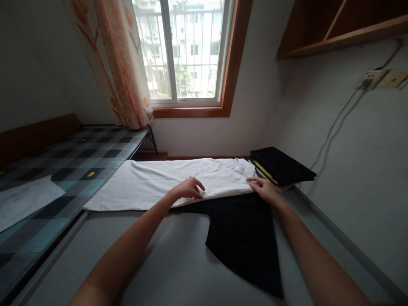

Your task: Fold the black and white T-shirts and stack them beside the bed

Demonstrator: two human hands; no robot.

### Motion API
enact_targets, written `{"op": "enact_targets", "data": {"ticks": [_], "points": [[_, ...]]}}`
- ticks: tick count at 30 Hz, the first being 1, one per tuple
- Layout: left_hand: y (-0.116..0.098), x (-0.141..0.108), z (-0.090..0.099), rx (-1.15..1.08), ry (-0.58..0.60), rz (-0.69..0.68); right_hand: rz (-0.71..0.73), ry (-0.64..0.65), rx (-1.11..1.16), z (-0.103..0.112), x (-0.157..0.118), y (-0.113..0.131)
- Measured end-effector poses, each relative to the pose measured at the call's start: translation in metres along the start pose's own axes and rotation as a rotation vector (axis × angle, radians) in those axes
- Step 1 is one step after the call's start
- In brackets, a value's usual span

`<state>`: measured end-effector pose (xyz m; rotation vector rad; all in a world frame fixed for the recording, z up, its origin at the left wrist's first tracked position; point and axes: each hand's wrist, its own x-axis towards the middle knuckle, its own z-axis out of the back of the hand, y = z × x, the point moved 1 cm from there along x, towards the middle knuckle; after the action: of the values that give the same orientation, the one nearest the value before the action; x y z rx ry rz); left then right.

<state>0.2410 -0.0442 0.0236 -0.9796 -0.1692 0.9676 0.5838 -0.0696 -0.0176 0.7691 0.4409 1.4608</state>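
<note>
A white cloth, long and slightly wrinkled, lies across the far part of the grey table. Black fabric shows from under its near edge and spreads toward the front right, ending in a pointed corner. Over the middle of the white cloth is my left hand, its fingers curved and apart, with nothing seen in it. My right hand rests at the right end of the white cloth, fingers spread, the wrist beside the black fabric's edge.
A stack of black folded items with a yellow edge sits at the table's back right corner. To the left is a bed with a checked cover and a paper sheet. Behind are a curtain and window; cables hang right.
</note>
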Motion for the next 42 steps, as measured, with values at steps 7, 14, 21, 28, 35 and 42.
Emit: {"op": "enact_targets", "data": {"ticks": [7,14,21,28,35,42], "points": [[0.003,0.004,-0.006,0.054,0.029,-0.049,-0.053,0.016,0.113,0.004,0.002,-0.002],[-0.007,-0.002,-0.013,0.199,0.039,-0.016,-0.097,0.132,0.145,0.009,-0.001,-0.006],[-0.021,-0.009,-0.02,0.509,-0.305,-0.126,-0.056,0.122,0.072,0.007,-0.002,-0.008],[-0.019,-0.001,-0.055,0.515,-0.198,-0.579,-0.105,0.129,0.137,0.012,-0.003,-0.01],[-0.005,0.003,-0.06,0.56,-0.143,-0.505,-0.14,0.243,0.279,0.02,-0.008,-0.009],[0.017,0.015,-0.04,0.546,-0.461,-0.205,-0.083,0.291,0.16,0.02,-0.006,-0.014]]}}
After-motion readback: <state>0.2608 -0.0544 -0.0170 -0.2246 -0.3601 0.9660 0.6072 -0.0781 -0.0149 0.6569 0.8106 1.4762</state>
